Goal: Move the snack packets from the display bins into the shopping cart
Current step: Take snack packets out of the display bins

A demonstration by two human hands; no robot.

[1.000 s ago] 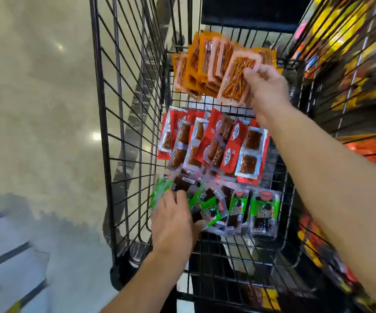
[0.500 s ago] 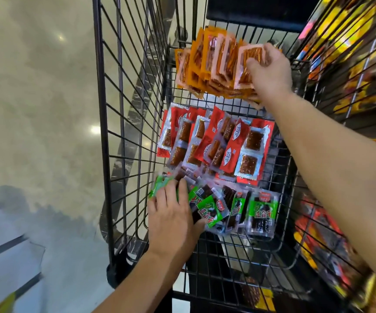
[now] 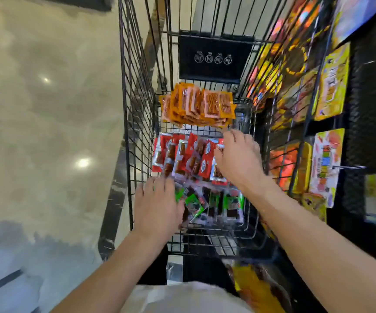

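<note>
Glossy beige floor (image 3: pixel 47 132) flanks my left hand (image 3: pixel 157 208), flat on green foil packets (image 3: pixel 218 204); my empty, spread right hand (image 3: pixel 239 161) could sweep red foil packets (image 3: pixel 182 154) off the black wire bin (image 3: pixel 216 236).

one head-worn wide-angle view looks steeply down and forward, close above the wire shopping cart (image 3: pixel 137 109), floor at left, shelves at right.

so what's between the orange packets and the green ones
The red packets, partly covered by the right hand, as the head view shows.
</note>
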